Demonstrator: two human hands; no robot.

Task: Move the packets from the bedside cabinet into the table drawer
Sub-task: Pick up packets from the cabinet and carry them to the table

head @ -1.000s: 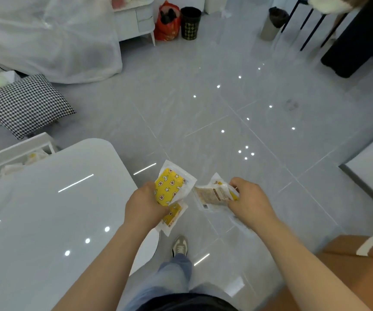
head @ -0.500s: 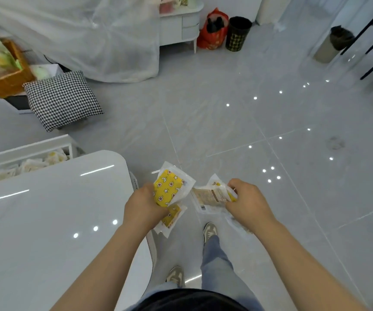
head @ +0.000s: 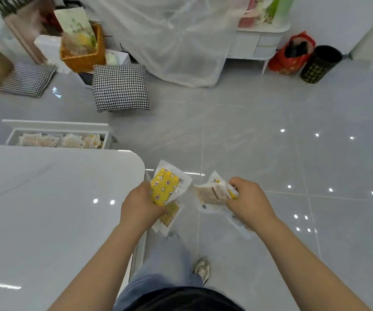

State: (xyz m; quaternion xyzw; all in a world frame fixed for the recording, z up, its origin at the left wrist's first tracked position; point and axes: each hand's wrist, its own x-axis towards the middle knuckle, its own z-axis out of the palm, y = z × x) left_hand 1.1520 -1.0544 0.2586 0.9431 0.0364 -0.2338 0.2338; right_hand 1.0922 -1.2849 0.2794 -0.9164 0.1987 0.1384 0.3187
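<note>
— What do the hands have hold of?

— The left hand [head: 140, 207] is clenched round two yellow packets [head: 165, 187], the upper one with a small printed pattern and fanned out above the other. The right hand [head: 250, 203] grasps a bunch of pale packets [head: 210, 195]. The top one shows a printed label, and I cannot tell how many lie under it.

— Where are they?

— Both bunches are in the air over the grey floor [head: 270, 135], just past the rounded corner of the white table [head: 46, 209]. The left hand is right at that corner. The right hand is out over the tiles, near the left but not touching it.

— And the drawer?

— The drawer [head: 57, 125] stands pulled out at the far edge of the table. A row of loose packets [head: 69, 140] lies flat inside it, well apart from the ones being held.

— The cabinet?

— The bedside cabinet [head: 255, 44] stands by the far wall, beside a sheer white drape [head: 170, 41]. The things on top of it are too blurred to name. A red bag [head: 292, 55] and a black bin [head: 320, 63] stand to its right.

— Anything else?

— A checked cushion [head: 120, 87] is on the floor beyond the drawer, with a wicker basket [head: 84, 57] behind it.
</note>
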